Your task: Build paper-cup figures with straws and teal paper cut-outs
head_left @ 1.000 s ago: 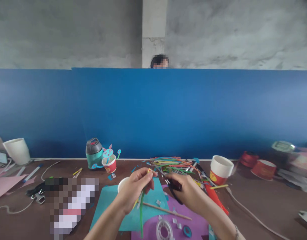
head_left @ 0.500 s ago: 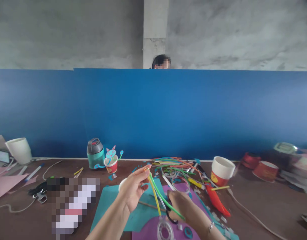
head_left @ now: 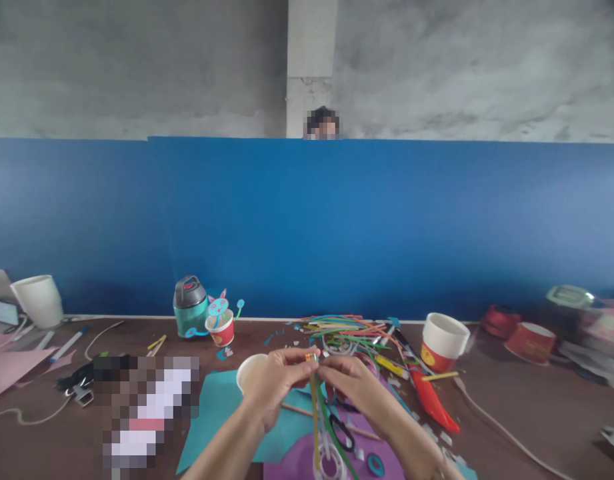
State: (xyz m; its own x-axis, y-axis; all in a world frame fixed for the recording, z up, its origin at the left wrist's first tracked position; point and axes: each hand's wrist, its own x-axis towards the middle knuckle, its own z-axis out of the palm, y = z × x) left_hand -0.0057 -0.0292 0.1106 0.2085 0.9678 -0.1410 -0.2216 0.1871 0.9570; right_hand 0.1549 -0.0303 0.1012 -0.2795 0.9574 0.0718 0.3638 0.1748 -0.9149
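Note:
My left hand (head_left: 273, 383) and my right hand (head_left: 355, 387) meet at the fingertips over the table, both pinching the top ends of a few thin strips (head_left: 317, 413), yellow and green, that hang straight down. Black scissors (head_left: 343, 432) sit under my right hand, on the purple paper (head_left: 297, 460). A clear tape roll (head_left: 331, 463) lies below the strips. A white cup (head_left: 247, 371) is partly hidden behind my left hand, on the teal paper (head_left: 211, 413).
A pile of coloured strips (head_left: 347, 328) lies behind my hands. A red and white cup (head_left: 441, 341), a decorated small cup (head_left: 221, 325), a teal flask (head_left: 189, 307) and a white cup (head_left: 37, 300) stand on the brown table. A blue partition (head_left: 307, 227) runs behind; a person's head shows above it.
My right hand has come up from the scissors to join my left hand at the strip tops. The strips, slanting to the right before, now hang straight down.

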